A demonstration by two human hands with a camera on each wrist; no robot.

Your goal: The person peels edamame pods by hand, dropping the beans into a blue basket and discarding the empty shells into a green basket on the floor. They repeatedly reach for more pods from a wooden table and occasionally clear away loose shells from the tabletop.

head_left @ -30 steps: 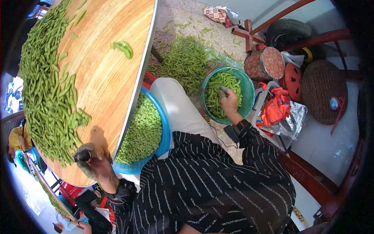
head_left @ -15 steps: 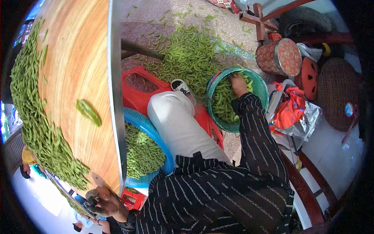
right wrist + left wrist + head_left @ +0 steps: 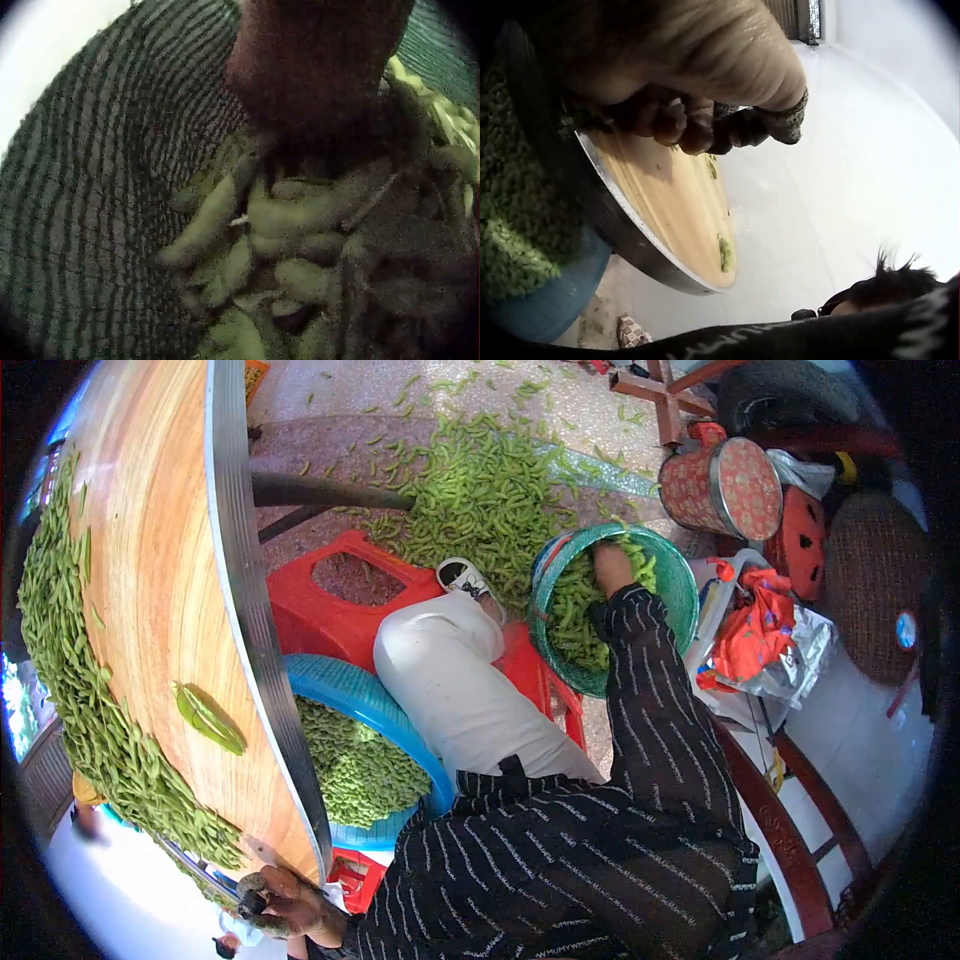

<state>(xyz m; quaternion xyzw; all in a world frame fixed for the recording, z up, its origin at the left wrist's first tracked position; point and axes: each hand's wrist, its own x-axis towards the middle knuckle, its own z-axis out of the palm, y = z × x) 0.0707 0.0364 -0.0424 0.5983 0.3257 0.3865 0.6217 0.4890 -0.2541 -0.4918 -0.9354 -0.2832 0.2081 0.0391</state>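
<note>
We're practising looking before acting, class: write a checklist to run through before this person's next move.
1. Right hand inside the green basket: ok.
2. Pods available in that basket: ok.
3. Right-hand grip on a pod: cannot tell; the fingers are hidden.
4. Left hand near the table, no pod visible in it: ok.
5. Blue basin holding shelled beans: ok.
6. Floor free of pods: not ok; many lie scattered.
</note>
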